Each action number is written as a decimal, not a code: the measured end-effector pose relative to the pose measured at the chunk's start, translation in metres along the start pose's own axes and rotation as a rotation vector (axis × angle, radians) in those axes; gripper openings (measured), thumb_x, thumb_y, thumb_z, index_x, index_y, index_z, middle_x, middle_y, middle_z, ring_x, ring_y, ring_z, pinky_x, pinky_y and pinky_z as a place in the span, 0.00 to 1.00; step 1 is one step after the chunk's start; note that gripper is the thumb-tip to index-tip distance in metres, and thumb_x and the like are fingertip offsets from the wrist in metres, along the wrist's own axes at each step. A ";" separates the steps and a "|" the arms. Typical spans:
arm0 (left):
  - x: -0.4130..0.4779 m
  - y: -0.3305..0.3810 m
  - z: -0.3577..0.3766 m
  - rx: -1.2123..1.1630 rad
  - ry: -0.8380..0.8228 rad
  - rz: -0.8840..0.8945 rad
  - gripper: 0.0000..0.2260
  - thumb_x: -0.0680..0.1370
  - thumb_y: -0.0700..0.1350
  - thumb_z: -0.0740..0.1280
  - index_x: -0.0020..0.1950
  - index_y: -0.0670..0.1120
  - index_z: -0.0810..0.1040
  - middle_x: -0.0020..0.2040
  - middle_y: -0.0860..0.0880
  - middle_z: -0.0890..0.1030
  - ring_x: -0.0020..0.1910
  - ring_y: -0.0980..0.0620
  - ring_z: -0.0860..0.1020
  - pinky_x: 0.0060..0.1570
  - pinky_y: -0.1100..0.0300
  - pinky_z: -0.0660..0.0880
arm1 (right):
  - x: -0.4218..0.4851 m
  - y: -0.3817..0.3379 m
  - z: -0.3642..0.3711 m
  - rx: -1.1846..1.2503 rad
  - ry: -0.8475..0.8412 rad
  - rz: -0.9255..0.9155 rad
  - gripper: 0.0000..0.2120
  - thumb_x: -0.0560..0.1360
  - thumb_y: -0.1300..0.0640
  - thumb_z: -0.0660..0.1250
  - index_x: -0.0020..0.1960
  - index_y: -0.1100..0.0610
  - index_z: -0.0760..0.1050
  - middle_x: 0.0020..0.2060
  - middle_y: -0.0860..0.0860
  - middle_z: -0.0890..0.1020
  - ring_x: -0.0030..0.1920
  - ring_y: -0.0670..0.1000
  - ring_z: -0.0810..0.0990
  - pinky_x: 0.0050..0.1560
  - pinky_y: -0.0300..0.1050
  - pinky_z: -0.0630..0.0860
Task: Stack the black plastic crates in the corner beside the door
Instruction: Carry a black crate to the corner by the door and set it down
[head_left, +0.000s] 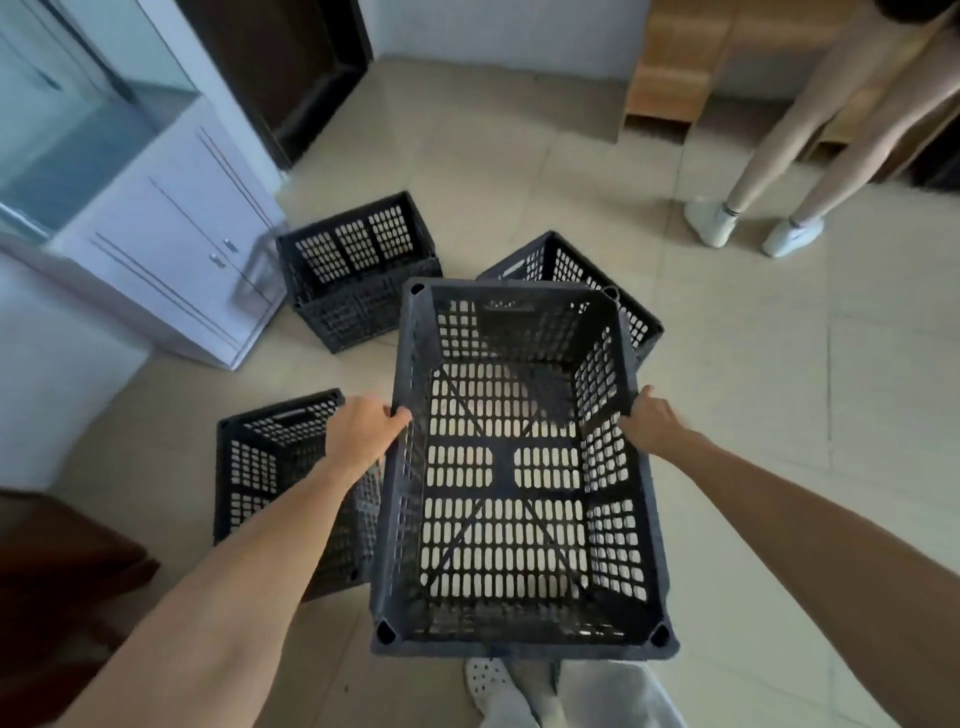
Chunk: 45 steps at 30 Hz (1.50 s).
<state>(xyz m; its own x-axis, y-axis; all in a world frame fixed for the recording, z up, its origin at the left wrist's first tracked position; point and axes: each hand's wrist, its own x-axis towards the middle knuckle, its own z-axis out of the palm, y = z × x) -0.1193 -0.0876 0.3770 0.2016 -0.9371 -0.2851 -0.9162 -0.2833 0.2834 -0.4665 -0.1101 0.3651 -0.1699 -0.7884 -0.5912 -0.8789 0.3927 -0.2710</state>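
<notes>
Upper left of the frame is the dark door (280, 67), with a white cabinet (171, 234) below it and a floor crate (358, 280) right beside that, so the corner probably lies ahead and left of the grip. The left hand (363, 431) is curled over the left long rim of the carried crate (504, 462), which fills the centre and looks lifted off the tiles. Its long axis points away from the person. The right hand (649, 421) clamps the opposite rim, about level, so neither hand's nearer.
</notes>
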 end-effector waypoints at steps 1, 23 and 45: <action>0.000 0.013 -0.011 -0.007 0.010 0.012 0.20 0.78 0.53 0.65 0.31 0.42 0.78 0.24 0.49 0.76 0.26 0.51 0.77 0.29 0.61 0.71 | -0.004 0.002 -0.018 -0.005 0.032 -0.014 0.24 0.81 0.57 0.58 0.71 0.70 0.57 0.61 0.65 0.74 0.60 0.63 0.76 0.46 0.46 0.70; 0.104 0.385 -0.033 -0.009 0.038 0.200 0.20 0.76 0.54 0.67 0.30 0.43 0.79 0.27 0.46 0.81 0.29 0.49 0.80 0.37 0.57 0.77 | 0.113 0.200 -0.309 0.107 0.164 0.043 0.21 0.79 0.57 0.60 0.66 0.69 0.62 0.49 0.59 0.73 0.45 0.57 0.75 0.39 0.45 0.73; 0.435 0.574 -0.077 0.121 -0.035 0.026 0.18 0.76 0.57 0.65 0.38 0.43 0.81 0.35 0.47 0.83 0.37 0.48 0.82 0.43 0.55 0.78 | 0.435 0.122 -0.546 -0.023 0.083 -0.064 0.18 0.81 0.58 0.56 0.65 0.69 0.69 0.61 0.65 0.75 0.58 0.63 0.76 0.53 0.51 0.73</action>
<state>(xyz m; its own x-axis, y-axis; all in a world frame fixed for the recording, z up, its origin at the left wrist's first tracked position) -0.5309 -0.6735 0.4865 0.1665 -0.9356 -0.3113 -0.9566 -0.2298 0.1789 -0.8911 -0.6642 0.4898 -0.1483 -0.8483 -0.5082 -0.8991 0.3297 -0.2880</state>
